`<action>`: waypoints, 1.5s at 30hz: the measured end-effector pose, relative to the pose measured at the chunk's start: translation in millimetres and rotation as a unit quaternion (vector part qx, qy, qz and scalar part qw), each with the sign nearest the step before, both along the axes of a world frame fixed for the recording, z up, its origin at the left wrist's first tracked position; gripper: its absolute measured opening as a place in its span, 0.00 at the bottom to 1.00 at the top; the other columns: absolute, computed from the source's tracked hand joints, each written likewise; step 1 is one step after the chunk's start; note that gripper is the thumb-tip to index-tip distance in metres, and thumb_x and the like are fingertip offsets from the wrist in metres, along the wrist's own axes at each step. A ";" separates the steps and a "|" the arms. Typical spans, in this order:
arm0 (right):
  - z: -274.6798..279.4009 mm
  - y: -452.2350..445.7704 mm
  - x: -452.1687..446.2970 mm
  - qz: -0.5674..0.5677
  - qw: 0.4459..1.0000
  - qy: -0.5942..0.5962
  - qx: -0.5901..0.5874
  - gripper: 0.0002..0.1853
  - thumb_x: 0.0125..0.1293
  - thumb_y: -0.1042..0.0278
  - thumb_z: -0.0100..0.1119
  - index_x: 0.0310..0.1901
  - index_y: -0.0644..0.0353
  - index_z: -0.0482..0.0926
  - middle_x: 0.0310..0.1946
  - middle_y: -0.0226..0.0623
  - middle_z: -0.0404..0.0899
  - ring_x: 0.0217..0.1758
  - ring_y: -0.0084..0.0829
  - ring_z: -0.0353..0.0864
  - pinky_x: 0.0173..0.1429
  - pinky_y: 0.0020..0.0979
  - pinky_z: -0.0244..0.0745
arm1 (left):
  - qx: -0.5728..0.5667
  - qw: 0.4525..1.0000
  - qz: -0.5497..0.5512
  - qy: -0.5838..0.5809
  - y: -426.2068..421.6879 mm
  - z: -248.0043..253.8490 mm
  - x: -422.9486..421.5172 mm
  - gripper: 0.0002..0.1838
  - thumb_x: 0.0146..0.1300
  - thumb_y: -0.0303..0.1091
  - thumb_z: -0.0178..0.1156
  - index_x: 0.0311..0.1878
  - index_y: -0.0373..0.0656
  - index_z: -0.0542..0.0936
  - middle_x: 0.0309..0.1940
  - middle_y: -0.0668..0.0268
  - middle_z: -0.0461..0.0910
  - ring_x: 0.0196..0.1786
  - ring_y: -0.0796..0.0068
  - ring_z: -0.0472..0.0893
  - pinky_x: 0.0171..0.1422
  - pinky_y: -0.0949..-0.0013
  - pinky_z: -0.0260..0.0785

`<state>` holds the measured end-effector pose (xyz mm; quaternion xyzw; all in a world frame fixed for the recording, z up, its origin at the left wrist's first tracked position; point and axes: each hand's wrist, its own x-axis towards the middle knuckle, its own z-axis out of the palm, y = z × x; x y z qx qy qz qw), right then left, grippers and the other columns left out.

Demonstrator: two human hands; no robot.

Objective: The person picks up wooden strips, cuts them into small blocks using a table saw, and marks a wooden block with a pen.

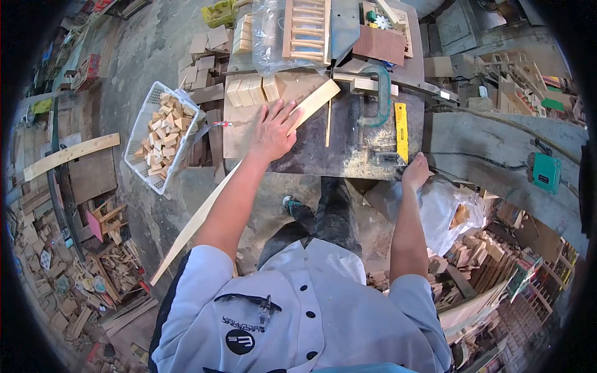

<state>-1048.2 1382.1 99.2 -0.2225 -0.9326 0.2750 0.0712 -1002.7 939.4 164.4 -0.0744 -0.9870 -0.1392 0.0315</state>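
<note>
My left hand (273, 132) lies over a long pale wooden plank (318, 101), fingers across its far edge. The plank slants over the worktable (298, 163), and its other end runs out past the near edge beneath my forearm. At the table's front right corner, my right hand (415, 172) is closed against the edge, its fingers partly hidden. A thin narrow strip (328, 124) stands out on the dark tabletop right of the plank. Beyond my left hand is a row of wooden blocks (249, 91). A teal clamp (384, 99) and a yellow bar (401, 132) sit farther right.
A white plastic basket (132, 144) of wood offcuts stands left of the table. At the back lies a slatted wooden frame (307, 28) on plastic wrap. A white plastic bag (444, 214) and stacked wood pieces (472, 255) are at the right. A green box (546, 172) sits farther right.
</note>
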 end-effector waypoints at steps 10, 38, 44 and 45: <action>8.2 -13.4 -33.7 -0.021 0.998 -0.047 0.024 0.30 0.85 0.46 0.41 0.44 0.67 0.84 0.43 0.60 0.86 0.48 0.64 0.84 0.53 0.58 0.75 | -0.006 1.000 0.003 -0.015 -7.1 -0.7 -31.5 0.36 0.63 0.38 0.69 0.77 0.59 0.76 0.79 0.67 0.72 0.82 0.55 0.66 0.85 0.39 0.55; 14.7 -5.3 -3.4 -0.016 0.996 -0.086 -0.004 0.23 0.83 0.51 0.47 0.53 0.63 0.85 0.46 0.57 0.87 0.51 0.62 0.84 0.57 0.57 0.75 | -0.009 1.000 -0.003 -0.021 -1.2 -7.2 -3.6 0.38 0.62 0.39 0.68 0.78 0.59 0.74 0.81 0.67 0.70 0.83 0.55 0.65 0.86 0.36 0.53; 88.1 -108.0 19.3 0.122 0.988 0.005 -0.100 0.18 0.74 0.61 0.65 0.59 0.60 0.84 0.40 0.46 0.89 0.43 0.48 0.88 0.52 0.43 0.82 | -0.004 0.999 0.002 -0.037 3.1 0.6 13.0 0.38 0.62 0.39 0.69 0.78 0.59 0.74 0.81 0.67 0.70 0.83 0.55 0.65 0.85 0.35 0.53; 101.7 -138.7 12.9 0.185 0.973 -0.013 -0.135 0.21 0.74 0.58 0.65 0.63 0.60 0.82 0.41 0.48 0.89 0.44 0.49 0.89 0.51 0.45 0.82 | -0.004 0.999 -0.001 -0.038 3.5 1.1 12.6 0.38 0.62 0.39 0.69 0.78 0.59 0.74 0.81 0.67 0.70 0.83 0.55 0.65 0.85 0.35 0.53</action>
